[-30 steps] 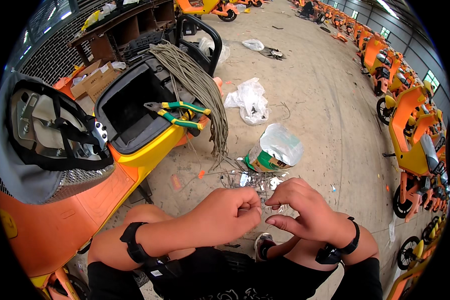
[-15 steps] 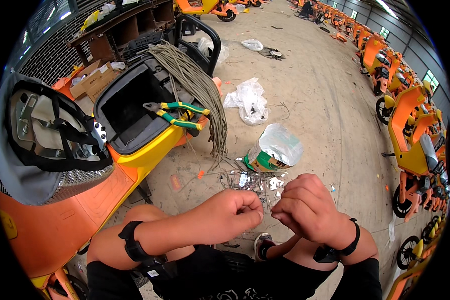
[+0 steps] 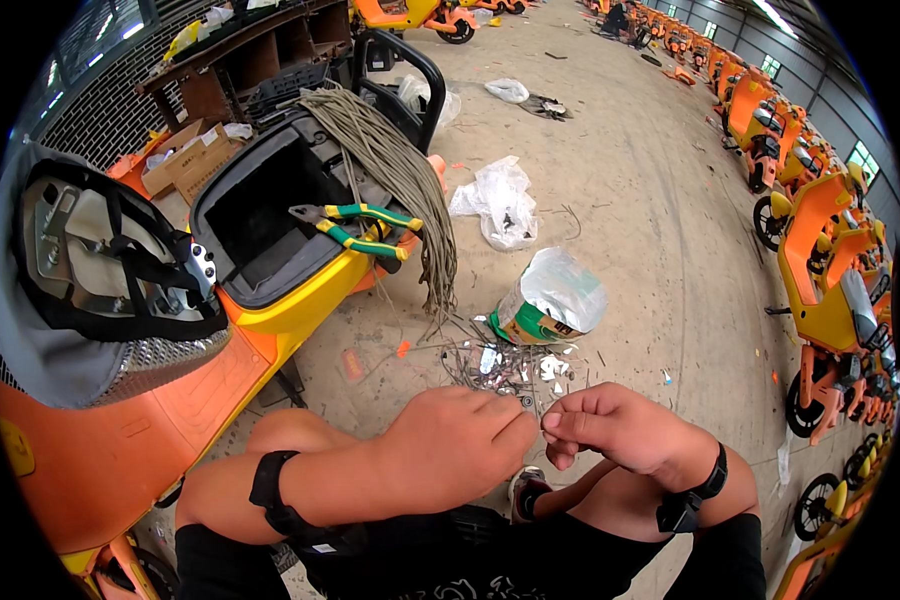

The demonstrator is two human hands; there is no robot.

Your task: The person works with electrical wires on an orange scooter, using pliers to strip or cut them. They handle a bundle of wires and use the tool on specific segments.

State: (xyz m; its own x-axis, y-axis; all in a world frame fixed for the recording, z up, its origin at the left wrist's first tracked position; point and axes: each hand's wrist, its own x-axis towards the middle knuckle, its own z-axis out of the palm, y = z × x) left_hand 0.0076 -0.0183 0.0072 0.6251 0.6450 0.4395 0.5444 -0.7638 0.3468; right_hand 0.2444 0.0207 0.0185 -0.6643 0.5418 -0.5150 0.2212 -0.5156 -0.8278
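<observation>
My left hand (image 3: 450, 450) is closed, back upward, at lower centre, its fingertips hidden. My right hand (image 3: 615, 435) is just right of it, thumb and forefinger pinched almost against the left fingers; what they hold is too small to make out. Ahead, scattered scraps and wire ends (image 3: 490, 365) lie on the floor beside a green-and-white bucket (image 3: 525, 322). To the left, pliers (image 3: 360, 235) with green-and-yellow handles rest across the open storage compartment (image 3: 245, 235) of an orange-and-yellow scooter (image 3: 110, 450), near a bundle of grey-brown cables (image 3: 390, 180).
A detached seat (image 3: 100, 270) with a grey cover sits on the left scooter, with cardboard boxes (image 3: 195, 160) and a dark metal rack (image 3: 255, 50) behind. A crumpled plastic bag (image 3: 495, 205) lies farther ahead. Rows of scooters (image 3: 820, 270) line the right side.
My left hand has turned further back-up, hiding its fingers. My right hand, more open a second ago, closed into a pinch and has since moved lower, turning its thumb upward.
</observation>
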